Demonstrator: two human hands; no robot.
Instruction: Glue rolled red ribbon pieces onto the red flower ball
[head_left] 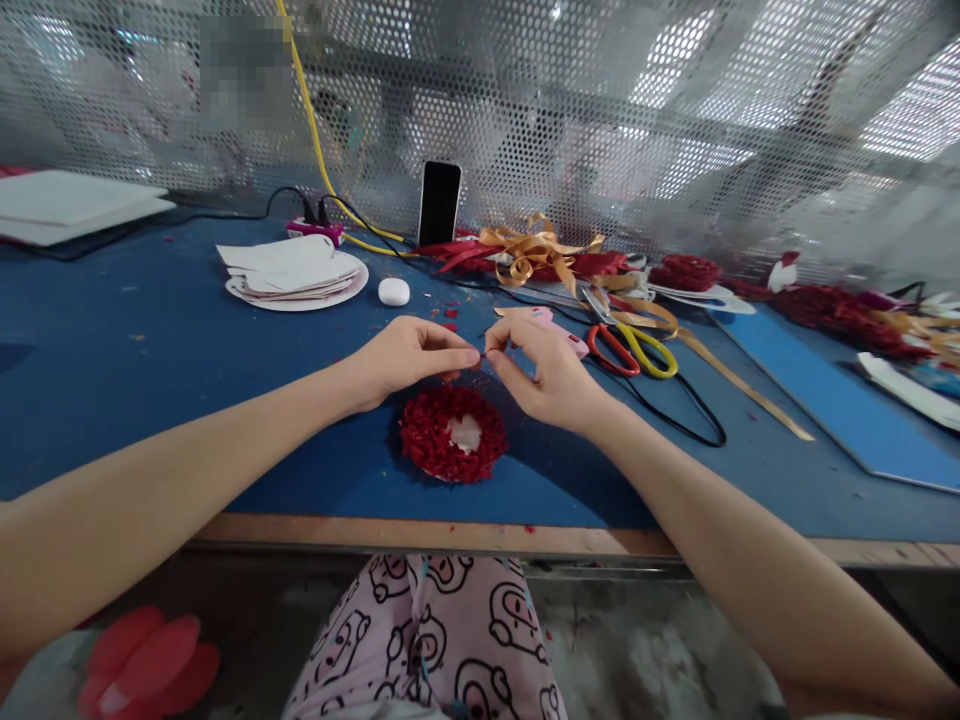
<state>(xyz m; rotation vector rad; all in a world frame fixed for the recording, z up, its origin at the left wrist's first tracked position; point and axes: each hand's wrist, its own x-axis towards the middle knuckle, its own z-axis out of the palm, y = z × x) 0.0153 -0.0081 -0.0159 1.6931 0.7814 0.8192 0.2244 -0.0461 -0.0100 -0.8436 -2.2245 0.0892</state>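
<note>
Far off to the left of the left hand, flat white boards (75,205) lie at the back of the blue counter (150,350). Closer in, beyond and left of that hand, sits a stack of round white paper discs (296,272), with a small white oval pebble-like object (394,291) just beside it. The left hand (409,355) has thumb and forefinger pinched together, and its tips meet those of the right hand (544,370), which is pinched the same way. Both are clamped on a small dark bit (484,352) too small to identify. Just below the two hands, between the wrists, a round red ruffled flower disc with a white centre (452,433) lies flat on the counter, apart from the fingers. Beyond the hands a black phone (439,203) stands upright against the perforated metal screen (675,120). Behind the right hand lies a pink plastic tool (559,330). To its right are scissors with one red and one yellow handle (630,348), and farther back, loops of gold ribbon (536,250).
</note>
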